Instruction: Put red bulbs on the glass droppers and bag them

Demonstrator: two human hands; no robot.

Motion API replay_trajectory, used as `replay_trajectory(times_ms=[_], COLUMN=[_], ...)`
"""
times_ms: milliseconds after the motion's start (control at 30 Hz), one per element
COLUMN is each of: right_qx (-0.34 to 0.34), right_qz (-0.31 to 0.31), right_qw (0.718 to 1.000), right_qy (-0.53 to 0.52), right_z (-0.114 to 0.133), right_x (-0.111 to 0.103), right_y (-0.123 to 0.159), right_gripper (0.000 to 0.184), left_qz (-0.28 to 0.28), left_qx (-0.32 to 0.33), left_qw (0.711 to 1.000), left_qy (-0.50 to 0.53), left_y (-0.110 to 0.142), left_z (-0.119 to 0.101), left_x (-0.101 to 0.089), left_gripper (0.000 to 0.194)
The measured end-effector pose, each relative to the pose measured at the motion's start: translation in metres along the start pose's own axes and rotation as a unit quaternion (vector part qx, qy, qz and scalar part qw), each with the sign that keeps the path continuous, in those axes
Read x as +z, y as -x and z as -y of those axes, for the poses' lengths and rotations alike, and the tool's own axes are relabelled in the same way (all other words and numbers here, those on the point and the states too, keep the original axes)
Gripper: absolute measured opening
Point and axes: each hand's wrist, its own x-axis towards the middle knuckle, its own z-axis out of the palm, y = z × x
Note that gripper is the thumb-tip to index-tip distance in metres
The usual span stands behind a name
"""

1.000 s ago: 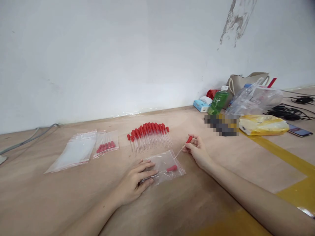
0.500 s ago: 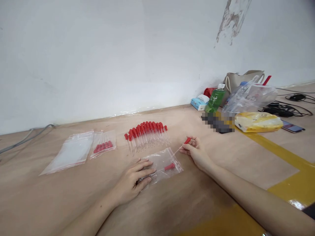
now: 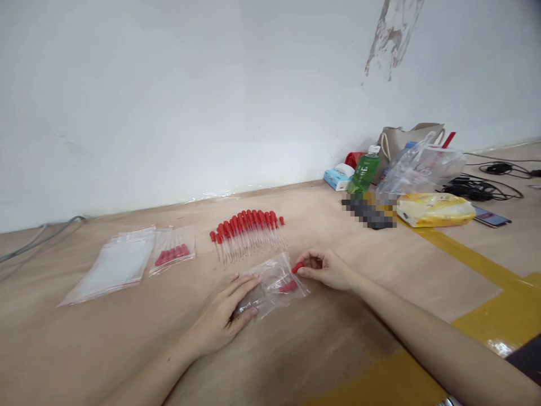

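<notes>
My left hand (image 3: 232, 307) lies with spread fingers on the left part of a clear zip bag (image 3: 273, 301), pressing it to the surface. Inside that bag is a dropper with a red bulb (image 3: 288, 287). At the bag's right-hand mouth, my right hand (image 3: 323, 269) pinches another dropper (image 3: 298, 267) by its red bulb; its thin stem points left into the bag. Behind the bag, several red-bulbed droppers (image 3: 249, 224) lie side by side in a fanned row. To the left are a zip bag (image 3: 172, 255) holding several red-bulbed droppers and a stack of flat zip bags (image 3: 114, 260).
Against the wall at the back right stand a tissue pack (image 3: 337, 179), a green bottle (image 3: 366, 172), a beige bag (image 3: 409, 136) and a clear plastic bag (image 3: 439, 166). Nearer are a yellow-white packet (image 3: 435, 210), a phone (image 3: 492, 216) and black cables (image 3: 469, 189). A grey cable (image 3: 42, 239) runs along the left.
My right hand has moved left to the bag's mouth, and the dropper's stem has gone into the bag. My left hand stays on the bag. The view has shifted slightly right.
</notes>
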Motion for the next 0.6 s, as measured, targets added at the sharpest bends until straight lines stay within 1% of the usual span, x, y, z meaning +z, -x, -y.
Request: replay_trajectory(times_ms=[133, 200, 267, 300, 333, 367, 400, 467, 533, 600], right_qx=[-0.02, -0.067, -0.126, -0.146, -0.15, -0.137, -0.111, -0.038, 0.022, 0.049], right_qz=[0.029, 0.037, 0.059, 0.075, 0.087, 0.085, 0.068, -0.007, -0.093, -0.149], right_qw=[0.996, 0.989, 0.976, 0.971, 0.97, 0.975, 0.982, 0.994, 0.988, 0.972], right_qy=[0.078, 0.127, 0.168, 0.175, 0.17, 0.155, 0.135, 0.106, 0.119, 0.176], right_z=[0.006, 0.011, 0.014, 0.015, 0.015, 0.013, 0.011, 0.003, -0.006, -0.011], right_x=[0.006, 0.009, 0.01, 0.01, 0.01, 0.008, 0.006, -0.001, -0.008, -0.013], right_y=[-0.001, -0.001, 0.0, 0.0, -0.001, -0.002, -0.004, -0.013, -0.028, -0.048], right_gripper=[0.02, 0.017, 0.016, 0.017, 0.018, 0.018, 0.017, 0.016, 0.016, 0.015], left_qz=[-0.001, 0.001, 0.005, 0.007, 0.01, 0.014, 0.017, 0.022, 0.024, 0.026], left_qx=[-0.002, -0.004, -0.007, -0.01, -0.013, -0.014, -0.014, -0.007, 0.001, 0.004], left_qw=[1.0, 1.0, 1.0, 1.0, 1.0, 1.0, 1.0, 1.0, 1.0, 1.0], left_qy=[-0.005, -0.007, -0.009, -0.008, -0.007, -0.006, -0.004, 0.0, 0.001, 0.003], left_y=[0.001, 0.001, 0.002, 0.002, 0.001, 0.001, 0.001, 0.0, -0.001, 0.0], left_z=[0.0, 0.001, 0.002, 0.002, 0.002, 0.003, 0.003, 0.003, 0.004, 0.004], left_x=[0.001, 0.002, 0.002, 0.003, 0.003, 0.003, 0.003, 0.003, 0.003, 0.003], left_gripper=[0.046, 0.046, 0.047, 0.047, 0.047, 0.047, 0.045, 0.042, 0.038, 0.037])
